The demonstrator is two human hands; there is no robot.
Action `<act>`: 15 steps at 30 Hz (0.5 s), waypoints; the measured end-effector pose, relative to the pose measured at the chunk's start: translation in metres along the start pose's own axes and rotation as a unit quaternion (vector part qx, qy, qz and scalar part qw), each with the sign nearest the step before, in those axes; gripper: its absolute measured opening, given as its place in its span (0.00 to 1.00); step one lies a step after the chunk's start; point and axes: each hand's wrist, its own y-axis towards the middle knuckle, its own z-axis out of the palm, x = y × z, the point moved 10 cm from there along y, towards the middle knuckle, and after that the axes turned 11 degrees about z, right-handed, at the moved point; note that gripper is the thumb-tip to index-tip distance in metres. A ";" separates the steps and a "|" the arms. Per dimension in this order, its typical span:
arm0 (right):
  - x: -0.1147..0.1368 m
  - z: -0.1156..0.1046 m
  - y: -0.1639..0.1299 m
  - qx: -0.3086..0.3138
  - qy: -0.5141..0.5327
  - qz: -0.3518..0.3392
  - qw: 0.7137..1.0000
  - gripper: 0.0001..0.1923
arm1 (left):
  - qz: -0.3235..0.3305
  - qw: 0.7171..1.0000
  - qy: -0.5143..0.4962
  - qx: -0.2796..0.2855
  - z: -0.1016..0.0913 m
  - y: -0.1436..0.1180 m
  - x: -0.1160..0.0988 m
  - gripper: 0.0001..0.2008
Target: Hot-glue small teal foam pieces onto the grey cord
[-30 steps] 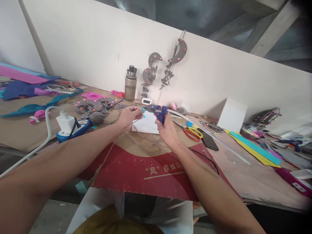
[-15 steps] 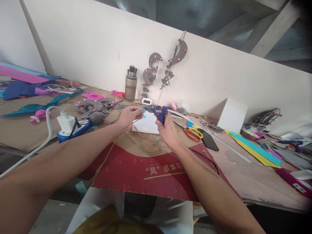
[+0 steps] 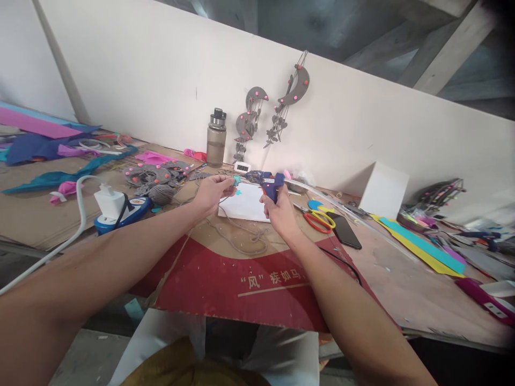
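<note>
A small teal cut-out piece [image 3: 236, 180] is pinched between the fingertips of my left hand [image 3: 216, 192], over the left part of a white sheet [image 3: 245, 206]. My right hand [image 3: 279, 209] is wrapped round the handle of a blue glue gun [image 3: 272, 183]. The gun's nozzle points left and stands a little apart from the teal piece. A long clear glue stick [image 3: 322, 195] sticks out of its back. Another teal bit [image 3: 238, 192] shows just below the held one. Grey yarn [image 3: 245, 236] trails loosely across the cardboard under my hands.
Scissors with red and yellow handles [image 3: 319, 220] and a black phone [image 3: 344, 231] lie to the right. A bottle [image 3: 216, 139] and a small digital timer [image 3: 242, 167] stand by the wall. At left are a blue power strip [image 3: 137, 209] and grey felt pieces [image 3: 151, 174].
My right hand has drawn the glue gun to the right, so its nozzle is now clear of the teal piece. My left hand has hardly moved.
</note>
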 end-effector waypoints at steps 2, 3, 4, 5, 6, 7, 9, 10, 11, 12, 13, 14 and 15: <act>-0.009 -0.001 0.005 0.009 0.080 0.042 0.996 0.15 | -0.012 1.000 -0.015 -0.011 -0.004 0.002 0.004 0.06; -0.015 -0.001 0.008 0.016 0.114 0.062 0.991 0.15 | -0.021 0.999 -0.022 -0.021 -0.007 0.003 0.007 0.06; -0.020 0.000 0.011 0.023 0.138 0.081 0.987 0.14 | -0.030 0.999 -0.029 -0.032 -0.010 0.004 0.010 0.06; -0.026 0.001 0.014 0.031 0.151 0.099 0.983 0.14 | -0.037 0.998 -0.034 -0.042 -0.013 0.005 0.012 0.06; -0.034 0.002 0.017 0.038 0.150 0.120 0.981 0.13 | -0.041 0.997 -0.035 -0.049 -0.015 0.005 0.013 0.06; -0.042 0.004 0.020 0.043 0.133 0.143 0.980 0.11 | -0.043 0.997 -0.034 -0.051 -0.015 0.005 0.013 0.06; -0.059 0.003 0.024 0.039 0.046 0.180 0.982 0.08 | -0.037 0.998 -0.025 -0.045 -0.014 0.004 0.011 0.06; -0.066 0.000 0.026 0.029 -0.021 0.188 0.981 0.07 | -0.031 0.999 -0.014 -0.042 -0.013 0.003 0.009 0.06; -0.071 -0.002 0.027 0.017 -0.090 0.191 0.977 0.07 | -0.024 0.999 0.003 -0.038 -0.011 0.002 0.007 0.06; -0.074 -0.005 0.027 0.005 -0.155 0.188 0.970 0.07 | -0.016 0.999 0.022 -0.033 -0.009 0.000 0.004 0.06; -0.075 -0.007 0.027 -0.003 -0.210 0.180 0.961 0.08 | -0.006 0.999 0.041 -0.026 -0.006 -0.001 0.002 0.06; -0.075 -0.008 0.026 -0.011 -0.254 0.169 0.952 0.09 | 0.003 0.998 0.056 -0.016 -0.003 -0.002 -0.001 0.06; -0.073 -0.010 0.026 -0.021 -0.287 0.156 0.945 0.10 | 0.011 0.998 0.067 -0.005 0.000 -0.004 -0.002 0.06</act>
